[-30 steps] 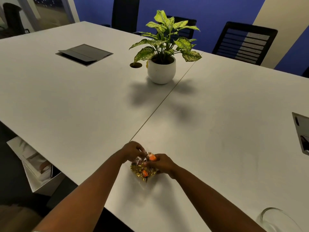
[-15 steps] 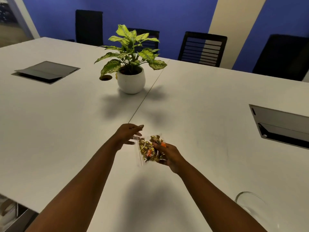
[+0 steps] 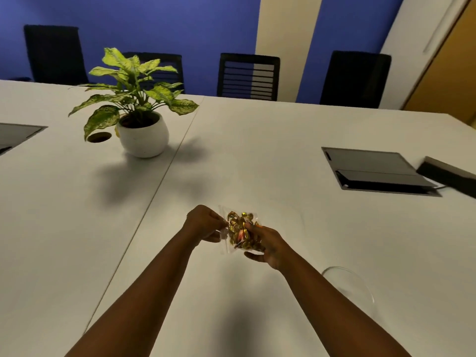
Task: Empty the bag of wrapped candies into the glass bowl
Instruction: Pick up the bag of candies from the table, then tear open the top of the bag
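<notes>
A small clear plastic bag of gold and orange wrapped candies (image 3: pixel 239 231) is held up over the white table (image 3: pixel 270 155). My right hand (image 3: pixel 266 247) cups the bag's full end from the right. My left hand (image 3: pixel 206 224) pinches the bag's clear left edge between its fingers. The glass bowl (image 3: pixel 347 287) stands empty on the table to the lower right, beside my right forearm, which covers its left part.
A potted plant in a white pot (image 3: pixel 141 132) stands at the back left, next to a round cable hole (image 3: pixel 99 137). A grey flap box (image 3: pixel 376 170) sits in the table at right, with a dark device (image 3: pixel 448 176) beyond it. Black chairs (image 3: pixel 248 76) line the far edge.
The bag has been lifted off the table. My left hand, open half a second ago, now pinches the bag's edge. The view has swung to the right and up, showing more of the bowl.
</notes>
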Action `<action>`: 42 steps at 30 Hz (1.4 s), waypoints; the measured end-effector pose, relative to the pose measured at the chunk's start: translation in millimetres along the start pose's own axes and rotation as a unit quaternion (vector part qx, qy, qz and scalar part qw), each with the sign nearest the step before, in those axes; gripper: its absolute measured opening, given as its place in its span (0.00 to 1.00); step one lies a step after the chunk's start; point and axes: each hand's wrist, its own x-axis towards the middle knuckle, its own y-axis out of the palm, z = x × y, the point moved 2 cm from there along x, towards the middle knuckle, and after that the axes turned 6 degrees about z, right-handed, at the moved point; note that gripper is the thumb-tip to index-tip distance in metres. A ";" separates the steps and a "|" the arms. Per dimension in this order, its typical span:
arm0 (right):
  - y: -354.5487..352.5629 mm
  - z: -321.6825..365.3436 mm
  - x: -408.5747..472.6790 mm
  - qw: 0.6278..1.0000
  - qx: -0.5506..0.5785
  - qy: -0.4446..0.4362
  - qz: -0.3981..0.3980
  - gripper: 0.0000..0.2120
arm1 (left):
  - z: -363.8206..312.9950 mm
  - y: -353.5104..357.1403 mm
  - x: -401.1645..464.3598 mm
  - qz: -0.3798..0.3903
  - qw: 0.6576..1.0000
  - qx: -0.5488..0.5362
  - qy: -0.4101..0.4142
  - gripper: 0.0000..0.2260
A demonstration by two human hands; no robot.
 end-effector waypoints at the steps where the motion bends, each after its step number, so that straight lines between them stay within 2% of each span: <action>1: -4.2 -0.7 -2.1 1.000 -0.006 0.007 -0.007 0.09 | -3.4 4.7 0.5 -0.015 1.000 0.025 0.010 0.07; 4: -15.3 -0.2 -9.4 0.999 -0.036 0.030 -0.016 0.13 | -15.1 18.4 1.5 -0.025 0.997 0.062 0.041 0.05; 7: -21.5 3.6 -16.3 0.994 -0.092 0.042 -0.031 0.22 | -22.3 28.5 2.7 -0.001 0.998 0.050 0.043 0.05; 10: -26.5 9.0 -19.9 0.982 -0.160 0.001 -0.098 0.26 | -21.1 38.3 5.5 0.008 0.999 0.040 0.032 0.08; 11: -27.5 11.9 -21.0 0.975 -0.181 -0.027 -0.125 0.24 | -19.1 41.4 6.9 0.006 0.999 0.040 0.028 0.09; 13: -28.1 17.4 -23.4 0.961 -0.216 -0.081 -0.151 0.14 | -13.9 46.6 8.3 -0.004 0.999 0.041 0.018 0.10; 15: -23.0 21.3 -27.4 0.958 -0.242 -0.098 -0.121 0.07 | -8.6 50.6 8.5 -0.007 0.999 0.035 0.013 0.10; 18: -10.8 20.5 -30.5 0.944 -0.301 -0.104 -0.083 0.08 | -1.9 54.9 5.9 -0.006 1.000 0.004 0.004 0.10; 22: -1.9 16.2 -28.8 0.888 -0.410 -0.148 -0.144 0.12 | 0.5 63.3 3.6 -0.014 0.998 -0.061 -0.014 0.10; 26: -1.0 16.1 -25.8 0.874 -0.438 -0.144 -0.152 0.09 | 3.3 72.1 2.1 -0.030 0.992 -0.120 -0.028 0.13; 29: -3.0 17.6 -23.7 0.864 -0.455 -0.133 -0.168 0.11 | 3.6 74.4 -0.8 -0.011 0.984 -0.174 -0.041 0.15; 34: -8.9 20.6 -23.4 0.872 -0.429 -0.144 -0.187 0.11 | 0.3 74.7 -3.1 0.012 0.984 -0.177 -0.032 0.14; 42: -17.9 26.8 -18.0 0.919 -0.324 -0.130 -0.183 0.07 | 2.1 77.2 3.2 0.018 0.986 -0.168 -0.012 0.09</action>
